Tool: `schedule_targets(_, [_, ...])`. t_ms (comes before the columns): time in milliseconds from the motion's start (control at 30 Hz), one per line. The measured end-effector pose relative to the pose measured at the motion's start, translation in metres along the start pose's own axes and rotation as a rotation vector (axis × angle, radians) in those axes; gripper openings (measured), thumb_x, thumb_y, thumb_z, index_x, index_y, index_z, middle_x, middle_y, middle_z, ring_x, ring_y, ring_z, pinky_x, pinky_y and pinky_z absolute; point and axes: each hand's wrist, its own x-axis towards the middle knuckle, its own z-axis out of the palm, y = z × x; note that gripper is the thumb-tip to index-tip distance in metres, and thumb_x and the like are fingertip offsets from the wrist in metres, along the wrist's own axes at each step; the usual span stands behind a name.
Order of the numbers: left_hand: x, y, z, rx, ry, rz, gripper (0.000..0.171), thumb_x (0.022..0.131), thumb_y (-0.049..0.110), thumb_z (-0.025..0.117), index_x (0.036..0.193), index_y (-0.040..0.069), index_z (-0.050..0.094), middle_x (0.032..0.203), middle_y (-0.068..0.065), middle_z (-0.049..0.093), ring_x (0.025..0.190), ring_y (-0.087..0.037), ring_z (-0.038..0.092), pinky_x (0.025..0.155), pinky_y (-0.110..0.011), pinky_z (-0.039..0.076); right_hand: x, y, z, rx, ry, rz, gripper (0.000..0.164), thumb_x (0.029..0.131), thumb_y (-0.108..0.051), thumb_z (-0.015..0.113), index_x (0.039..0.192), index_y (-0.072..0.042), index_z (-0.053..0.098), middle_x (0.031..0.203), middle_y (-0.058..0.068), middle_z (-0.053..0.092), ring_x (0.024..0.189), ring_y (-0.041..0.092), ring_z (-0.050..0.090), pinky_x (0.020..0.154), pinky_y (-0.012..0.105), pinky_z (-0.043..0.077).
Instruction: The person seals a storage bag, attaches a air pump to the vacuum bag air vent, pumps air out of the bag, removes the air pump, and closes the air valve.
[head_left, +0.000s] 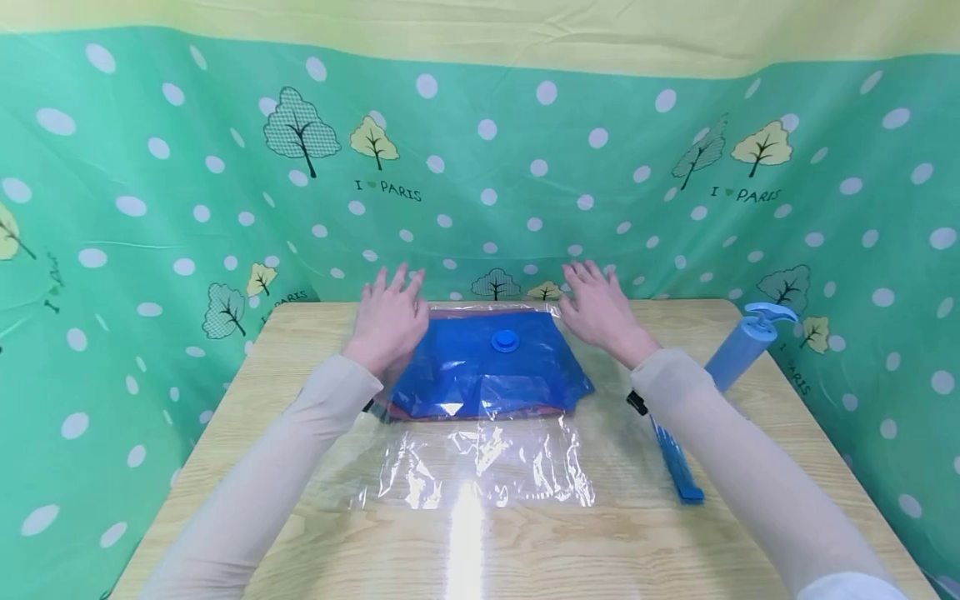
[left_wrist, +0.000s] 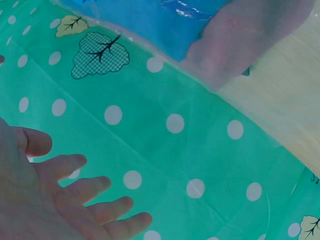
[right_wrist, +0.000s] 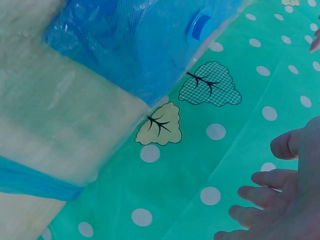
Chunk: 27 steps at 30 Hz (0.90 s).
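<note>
— Logging the clear vacuum storage bag (head_left: 487,462) first. Where in the head view?

— At centre, flat on the wood-grain table (head_left: 337,558). Inside, towards the top, a blue folded fabric-like item (head_left: 457,375), with a reddish-pink layer (left_wrist: 240,40) peeking out around the edges. Bare transparent film below, creased and shiny.

— And on top?

— Round blue valve cap (head_left: 506,340), just below frame centre.

— Left hand (head_left: 390,317)?

— Left of centre in the head view, by the bag's upper left corner. Fingers extended and apart, pointing up the frame. At lower left in the left wrist view, separate from the film, against green dotted backdrop cloth (head_left: 487,162).

— Right hand (head_left: 597,308)?

— Right of centre, near the bag's upper right corner. Fingers loose and apart there too. At lower right in the right wrist view, likewise separate from the film.

— Other gear?

— Blue hand pump (head_left: 738,354) at right of the head view, angled, handle towards upper right, partly behind the right sleeve (head_left: 750,475). Lower down, beside the same sleeve, a narrow blue strip (head_left: 678,462); too unclear to identify.

— Backdrop print?

— Pale dots, trees, "PARIS" lettering; yellow band across the top.
</note>
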Motion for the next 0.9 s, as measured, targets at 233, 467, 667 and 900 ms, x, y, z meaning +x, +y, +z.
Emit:
schedule_targets(233, [-0.004,-0.005,0.000,-0.023,0.012,-0.018,0.061,0.110,0.033,0.029,0.165,0.006,0.031,0.165,-0.027,0.033,0.151,-0.053,0.026,0.119,-0.066,0.023,-0.009,0.007,0.001,0.155,0.025,-0.008,0.063,0.105,-0.019,0.050,0.160,0.006,0.033,0.166,0.029,0.028,0.155,0.047,0.020,0.121,0.068,0.012])
schedule_targets(467, [-0.010,-0.015,0.003,-0.023,0.000,-0.037,0.057,0.109,0.029,0.035,0.156,-0.002,0.042,0.149,-0.031,0.050,0.136,-0.049,0.048,0.110,-0.061,0.041,-0.024,0.016,0.004,0.229,0.055,-0.014,0.061,0.104,-0.012,0.054,0.158,0.009,0.034,0.166,0.032,0.023,0.151,0.051,0.026,0.121,0.062,0.020])
schedule_targets(667, [-0.017,-0.031,0.009,-0.045,-0.039,-0.085,0.058,0.108,0.025,0.040,0.154,-0.009,0.040,0.148,-0.033,0.050,0.133,-0.051,0.051,0.109,-0.061,0.043,-0.035,0.019,0.007,0.247,0.039,0.012,0.058,0.105,-0.013,0.052,0.156,0.010,0.037,0.166,0.033,0.022,0.137,0.055,0.046,0.117,0.061,0.033])
schedule_targets(900, [-0.032,-0.046,0.019,-0.079,-0.091,-0.114,0.049,0.104,0.020,0.049,0.143,-0.011,0.051,0.131,-0.032,0.059,0.117,-0.050,0.060,0.092,-0.062,0.053,-0.056,0.030,0.013,0.272,0.001,0.063,0.056,0.105,-0.012,0.052,0.154,0.011,0.040,0.162,0.038,0.026,0.119,0.055,0.059,0.108,0.065,0.042])
